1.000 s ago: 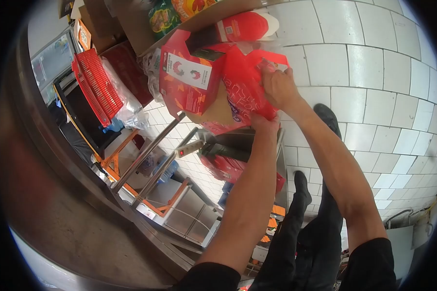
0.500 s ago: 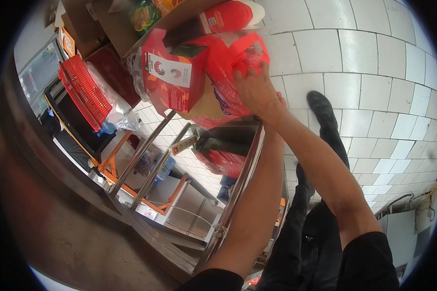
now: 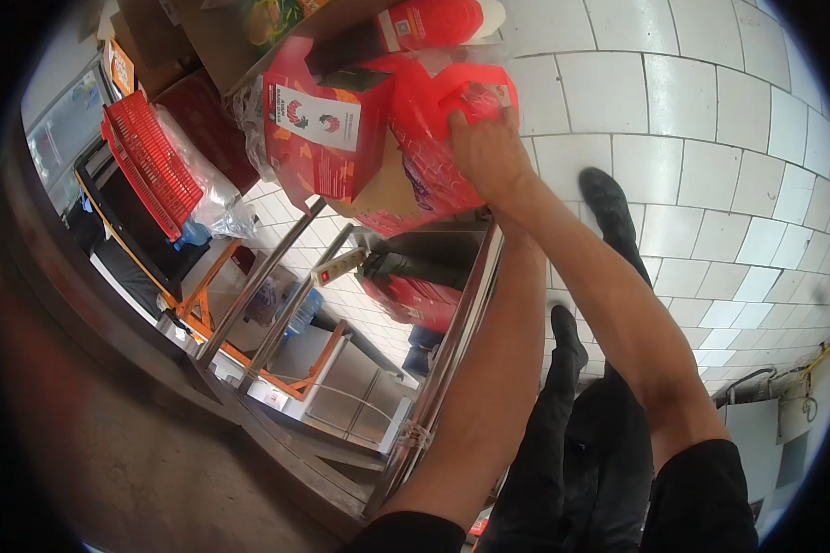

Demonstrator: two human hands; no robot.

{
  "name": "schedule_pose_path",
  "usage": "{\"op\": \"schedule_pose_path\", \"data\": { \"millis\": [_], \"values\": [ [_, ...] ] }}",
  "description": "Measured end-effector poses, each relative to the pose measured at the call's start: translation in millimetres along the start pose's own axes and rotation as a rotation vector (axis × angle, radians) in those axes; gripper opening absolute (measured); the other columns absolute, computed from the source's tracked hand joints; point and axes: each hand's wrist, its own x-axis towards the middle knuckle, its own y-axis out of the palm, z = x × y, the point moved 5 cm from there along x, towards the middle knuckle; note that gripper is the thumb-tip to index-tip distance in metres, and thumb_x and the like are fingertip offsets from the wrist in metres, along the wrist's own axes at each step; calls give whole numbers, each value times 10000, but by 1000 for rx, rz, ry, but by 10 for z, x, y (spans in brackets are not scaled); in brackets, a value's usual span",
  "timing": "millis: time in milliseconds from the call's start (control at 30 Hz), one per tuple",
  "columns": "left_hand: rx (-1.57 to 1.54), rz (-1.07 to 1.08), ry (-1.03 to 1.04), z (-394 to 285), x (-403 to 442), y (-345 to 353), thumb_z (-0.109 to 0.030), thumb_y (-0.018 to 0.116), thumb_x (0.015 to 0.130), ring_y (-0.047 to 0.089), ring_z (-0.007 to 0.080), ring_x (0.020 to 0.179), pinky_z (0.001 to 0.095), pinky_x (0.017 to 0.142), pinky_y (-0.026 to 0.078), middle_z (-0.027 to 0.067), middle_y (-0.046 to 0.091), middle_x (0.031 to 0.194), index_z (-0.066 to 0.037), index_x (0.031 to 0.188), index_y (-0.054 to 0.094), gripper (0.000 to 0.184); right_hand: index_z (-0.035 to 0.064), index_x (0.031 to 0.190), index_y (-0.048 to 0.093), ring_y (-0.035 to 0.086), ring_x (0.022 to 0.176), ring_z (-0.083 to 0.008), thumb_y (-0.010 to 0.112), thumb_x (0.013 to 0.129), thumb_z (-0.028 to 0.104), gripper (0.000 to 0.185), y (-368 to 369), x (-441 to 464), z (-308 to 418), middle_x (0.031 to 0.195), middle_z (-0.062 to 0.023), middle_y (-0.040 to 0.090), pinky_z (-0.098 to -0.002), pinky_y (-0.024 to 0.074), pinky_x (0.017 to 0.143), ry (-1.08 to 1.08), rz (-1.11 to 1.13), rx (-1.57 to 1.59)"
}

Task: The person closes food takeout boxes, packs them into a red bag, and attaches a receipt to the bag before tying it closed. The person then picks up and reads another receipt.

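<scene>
The fingers of my right hand (image 3: 491, 157) are curled against the edge of a red plastic bag (image 3: 433, 166), just below its looped handle. Clear crinkled wrapping shows through the handle's opening. My left forearm (image 3: 493, 341) runs up beneath my right wrist, which hides the left hand and its fingers. Left of the bag, a red printed carton (image 3: 341, 161) with a white label stands with its top flaps up. Behind both lies a red-labelled bottle (image 3: 433, 23) with a pale cap.
A cardboard box (image 3: 221, 41) stands at the upper left, near a red plastic basket (image 3: 148, 161). Below the bag, a metal frame (image 3: 433, 369) carries a power strip (image 3: 338, 266). White tiled floor (image 3: 692, 101) spreads to the right, under a black shoe (image 3: 604, 195).
The bag's handle loop looks wider, and my right hand sits slightly further right along it. Left fingertips that showed beside the right wrist are now hidden. The whole view has shifted slightly.
</scene>
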Motion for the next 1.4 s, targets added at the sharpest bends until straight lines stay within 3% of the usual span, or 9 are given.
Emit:
{"op": "schedule_pose_path", "data": {
  "millis": [333,500,533,633,667,967,1067,1267,1400],
  "values": [
    [207,-217,222,-262,142,67,-164,553,947,578,141,789,246,723,491,32,632,955,-71,1089,582,172,91,1098,625,648,800,-294,572,908,205,228,-327,30,-262,849,-126,685,-474,330,860,-3,-201,265],
    [733,-5,666,-576,85,153,-110,566,925,597,122,731,214,672,514,19,650,880,-62,1030,605,122,49,1109,651,677,985,-231,535,972,273,287,-1057,88,-978,1014,-148,705,-336,530,733,313,-333,641],
    [471,-157,466,-565,-15,232,-116,570,926,597,117,724,211,661,513,14,651,857,-62,1020,607,115,10,1090,646,682,799,-358,533,933,266,322,-1164,92,-1108,882,-204,698,-463,539,730,290,-335,784],
    [165,-295,263,-490,-96,269,-157,583,940,594,113,701,200,641,505,11,649,828,-63,1020,607,126,81,1012,584,462,498,-52,476,1021,223,179,-1815,-241,-1193,658,51,506,-211,388,456,349,-192,1130],
    [119,-293,270,-482,-79,287,-193,594,952,589,113,685,192,632,498,13,648,822,-63,1029,606,152,39,1068,611,547,714,-70,516,997,178,183,-2043,-378,-1327,812,16,597,-226,468,671,401,-318,1066],
    [426,-69,55,164,-987,125,-294,594,984,528,231,1188,408,1019,468,141,440,1408,-118,1547,182,720,-9,1318,498,576,1086,-132,739,867,226,563,-2746,-2922,-2972,1197,-74,628,-280,453,941,626,-338,906],
    [903,-185,228,497,-1872,556,-282,625,965,549,147,1024,308,862,484,76,550,1187,-86,1502,311,652,3,1296,474,584,1058,-174,849,745,249,711,-2665,-3259,-2273,1160,-74,616,-331,469,946,734,-434,909],
    [1264,762,199,995,-4098,1938,-90,625,892,627,172,962,294,843,491,99,679,1047,-54,1390,478,520,-22,1213,533,606,898,-144,660,837,69,408,-2055,-4004,-1232,1061,-92,652,-320,501,755,666,-92,728],
    [1199,447,-4,567,-4426,1600,-84,634,877,657,197,1000,302,841,502,150,696,1069,-10,1261,567,397,-24,1248,545,610,1039,-150,529,870,-29,379,-2436,-4058,-445,1138,-75,646,-290,471,945,658,-34,1241]
  ]
}}
